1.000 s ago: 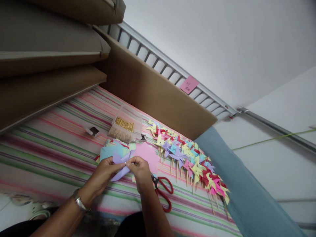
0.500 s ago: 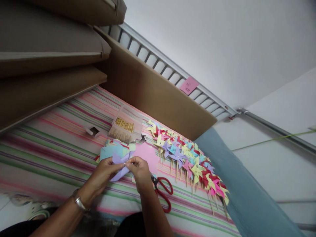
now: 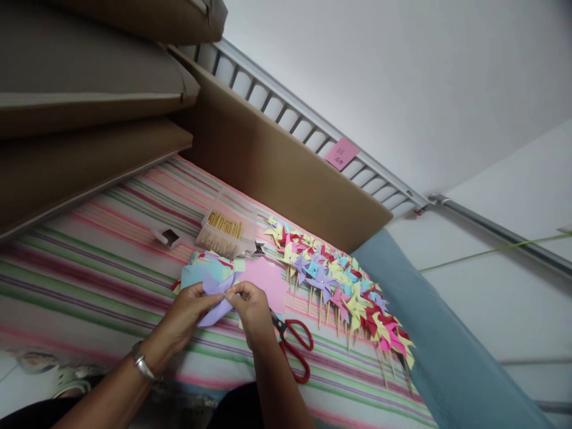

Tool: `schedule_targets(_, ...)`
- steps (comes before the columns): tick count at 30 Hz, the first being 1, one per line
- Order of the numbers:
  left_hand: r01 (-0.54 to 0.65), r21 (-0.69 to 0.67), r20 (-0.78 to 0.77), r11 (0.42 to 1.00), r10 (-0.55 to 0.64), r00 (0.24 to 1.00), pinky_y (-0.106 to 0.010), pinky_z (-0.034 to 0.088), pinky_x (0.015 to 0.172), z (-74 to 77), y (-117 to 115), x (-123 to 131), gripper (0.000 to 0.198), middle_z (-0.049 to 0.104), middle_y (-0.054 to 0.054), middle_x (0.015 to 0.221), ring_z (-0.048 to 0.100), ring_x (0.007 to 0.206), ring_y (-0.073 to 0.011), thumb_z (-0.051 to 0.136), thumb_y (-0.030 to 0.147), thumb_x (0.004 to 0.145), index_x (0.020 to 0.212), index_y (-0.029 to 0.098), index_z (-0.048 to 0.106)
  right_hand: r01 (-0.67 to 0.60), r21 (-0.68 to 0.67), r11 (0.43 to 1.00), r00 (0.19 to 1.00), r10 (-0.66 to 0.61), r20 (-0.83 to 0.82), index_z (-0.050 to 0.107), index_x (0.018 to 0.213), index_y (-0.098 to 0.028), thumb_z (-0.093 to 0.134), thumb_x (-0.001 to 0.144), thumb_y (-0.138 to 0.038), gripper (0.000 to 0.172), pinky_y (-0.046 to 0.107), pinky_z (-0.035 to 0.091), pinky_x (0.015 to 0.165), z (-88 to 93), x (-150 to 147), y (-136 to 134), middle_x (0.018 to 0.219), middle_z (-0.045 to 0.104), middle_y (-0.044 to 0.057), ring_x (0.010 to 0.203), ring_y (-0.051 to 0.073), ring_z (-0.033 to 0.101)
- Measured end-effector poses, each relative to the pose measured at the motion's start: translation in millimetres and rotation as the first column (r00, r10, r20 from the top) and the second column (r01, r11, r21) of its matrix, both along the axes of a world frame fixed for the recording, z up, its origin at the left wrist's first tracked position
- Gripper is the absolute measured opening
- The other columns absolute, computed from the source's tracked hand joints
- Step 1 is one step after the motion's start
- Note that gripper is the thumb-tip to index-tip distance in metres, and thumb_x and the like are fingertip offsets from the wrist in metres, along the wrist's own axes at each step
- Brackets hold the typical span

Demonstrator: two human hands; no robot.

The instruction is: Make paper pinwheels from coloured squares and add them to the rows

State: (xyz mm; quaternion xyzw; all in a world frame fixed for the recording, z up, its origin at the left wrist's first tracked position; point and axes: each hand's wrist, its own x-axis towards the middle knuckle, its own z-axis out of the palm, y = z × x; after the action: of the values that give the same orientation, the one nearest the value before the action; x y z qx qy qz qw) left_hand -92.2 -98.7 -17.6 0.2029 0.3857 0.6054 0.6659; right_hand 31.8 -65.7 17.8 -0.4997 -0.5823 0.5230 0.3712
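A purple paper pinwheel (image 3: 217, 312) is held between both hands above the striped cloth. My left hand (image 3: 189, 311) pinches it from the left side. On the right, my right hand (image 3: 250, 308) has thumb and forefinger closed at the pinwheel's centre, covering most of it. Just beyond lie blue paper pieces (image 3: 203, 272) and a pink paper sheet (image 3: 264, 279). Red-handled scissors (image 3: 298, 351) rest beside my right wrist, their blades partly hidden by it.
Finished pinwheels on sticks (image 3: 322, 280) lie in a long row to the right. A clear plastic box (image 3: 227, 229) holds gold sticks and small pale pieces. Near it sits a small open box (image 3: 168, 238). A brown board (image 3: 277, 167) stands behind the striped cloth (image 3: 111, 262).
My right fingertips have closed further over the pinwheel's centre, where a small pale spot showed before. Both hands otherwise stay in nearly the same place.
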Motion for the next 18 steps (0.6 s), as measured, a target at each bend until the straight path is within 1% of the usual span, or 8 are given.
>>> schedule_targets(3, 0.016, 0.007, 0.01, 1.0, -0.016, 1.0, -0.026, 0.046, 0.066, 4.0, 0, 0, 0.029, 0.073, -0.004, 0.072, 0.064, 0.067, -0.0179, 0.079, 0.029, 0.058, 0.082, 0.014, 0.072, -0.006, 0.013, 1.0, 1.0, 0.006, -0.001, 0.059, 0.067, -0.018, 0.063, 0.063, -0.021, 0.007, 0.023, 0.039, 0.058, 1.7, -1, 1, 0.061, 0.056, -0.003, 0.059, 0.013, 0.049)
schedule_targets(6, 0.043, 0.008, 0.001, 0.999, -0.043, 0.999, -0.028, 0.046, 0.066, 5.0, -1, 0, 0.029, 0.073, -0.004, 0.073, 0.063, 0.068, -0.0191, 0.079, 0.03, 0.057, 0.081, 0.015, 0.072, -0.031, 0.053, 0.998, 1.0, 0.031, -0.004, 0.057, 0.071, -0.019, 0.061, 0.063, -0.017, 0.01, 0.024, 0.041, 0.06, 3.4, -1, -1, 0.066, 0.057, -0.003, 0.064, 0.014, 0.053)
schedule_targets(9, 0.042, 0.001, -0.037, 0.999, -0.042, 0.998, -0.028, 0.045, 0.067, 1.8, -1, 0, 0.03, 0.073, -0.005, 0.074, 0.063, 0.069, -0.0198, 0.079, 0.03, 0.057, 0.082, 0.014, 0.072, -0.073, 0.122, 0.99, 0.997, 0.069, 0.04, 0.057, 0.077, -0.019, 0.057, 0.065, -0.014, 0.013, 0.025, 0.043, 0.064, 6.0, 0, -4, 0.071, 0.06, -0.002, 0.069, 0.015, 0.056)
schedule_targets(12, 0.01, -0.011, -0.079, 1.0, -0.01, 0.997, -0.029, 0.045, 0.068, -3.7, 1, 0, 0.03, 0.072, -0.004, 0.075, 0.063, 0.071, -0.02, 0.078, 0.03, 0.059, 0.083, 0.014, 0.072, -0.095, 0.158, 0.983, 0.994, 0.086, 0.06, 0.057, 0.082, -0.02, 0.054, 0.067, -0.012, 0.017, 0.025, 0.044, 0.067, 10.3, 2, -8, 0.075, 0.061, -0.002, 0.074, 0.016, 0.058)
schedule_targets(15, -0.021, -0.022, -0.097, 1.0, 0.018, 0.995, -0.028, 0.045, 0.067, -8.5, 2, 0, 0.03, 0.071, -0.003, 0.073, 0.063, 0.07, -0.0193, 0.078, 0.03, 0.059, 0.084, 0.014, 0.071, -0.076, 0.154, 0.985, 0.996, 0.067, 0.065, 0.055, 0.087, -0.02, 0.054, 0.068, -0.011, 0.021, 0.024, 0.044, 0.066, 13.6, 3, -10, 0.076, 0.062, -0.002, 0.075, 0.016, 0.059)
schedule_targets(18, -0.04, -0.004, -0.103, 0.999, 0.039, 0.994, -0.028, 0.045, 0.066, -11.1, 3, 0, 0.031, 0.072, -0.003, 0.074, 0.063, 0.07, -0.0191, 0.077, 0.03, 0.062, 0.088, 0.014, 0.071, -0.011, 0.122, 0.992, 0.998, 0.003, 0.065, 0.053, 0.092, -0.02, 0.058, 0.066, -0.013, 0.027, 0.024, 0.043, 0.064, 11.2, 3, -10, 0.071, 0.061, -0.003, 0.071, 0.015, 0.059)
